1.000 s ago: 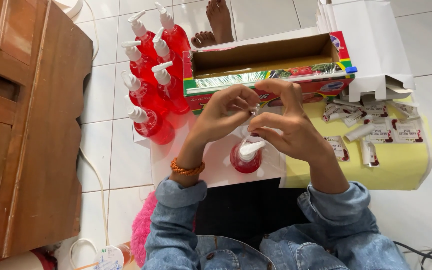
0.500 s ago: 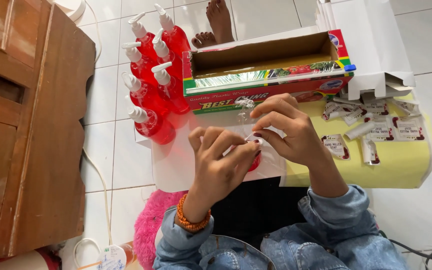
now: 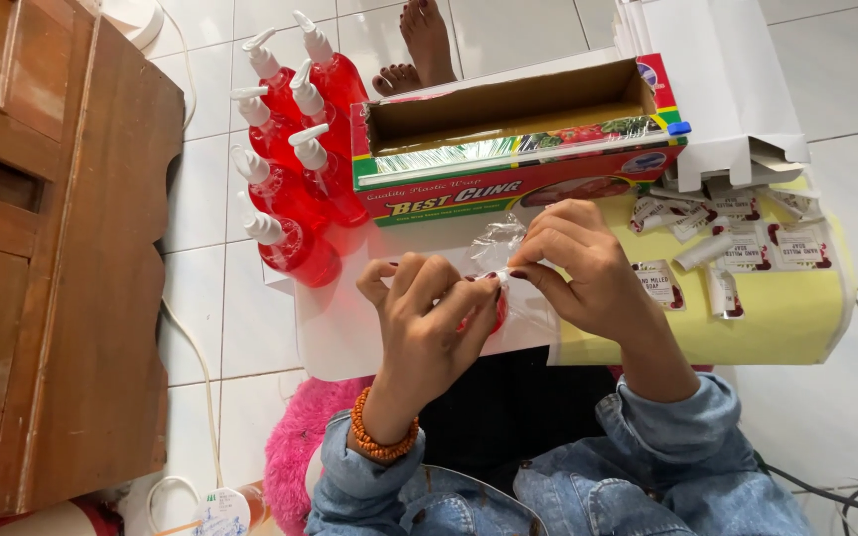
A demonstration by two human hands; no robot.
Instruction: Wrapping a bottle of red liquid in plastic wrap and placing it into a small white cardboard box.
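On the white table [image 3: 350,337], in front of a long open carton of cling film [image 3: 518,149], a small red bottle [image 3: 497,316] is held between both hands and is almost wholly hidden by them; only a sliver of red shows between the fingers. The left hand [image 3: 429,318] is curled over the bottle from the left, its fingers pressed together around it. The right hand [image 3: 578,268] is closed from the other side, its fingertips pinching a sheet of clear plastic film [image 3: 499,238] that is bunched above the bottle and drawn over it. A beaded orange bracelet [image 3: 381,442] is worn on the left wrist, and denim sleeves [image 3: 667,427] cover both forearms.

To the left of the carton, on the tiled floor [image 3: 211,199], a cluster of red bottles with white spray caps [image 3: 295,169] is stood upright, close together. To the right, on a yellow surface [image 3: 777,318], small printed labels [image 3: 737,233] are scattered, with folded white cardboard [image 3: 727,89] lying behind them. A wooden cabinet [image 3: 52,248] is seen along the left edge, and another person's bare foot [image 3: 427,40] at the top.
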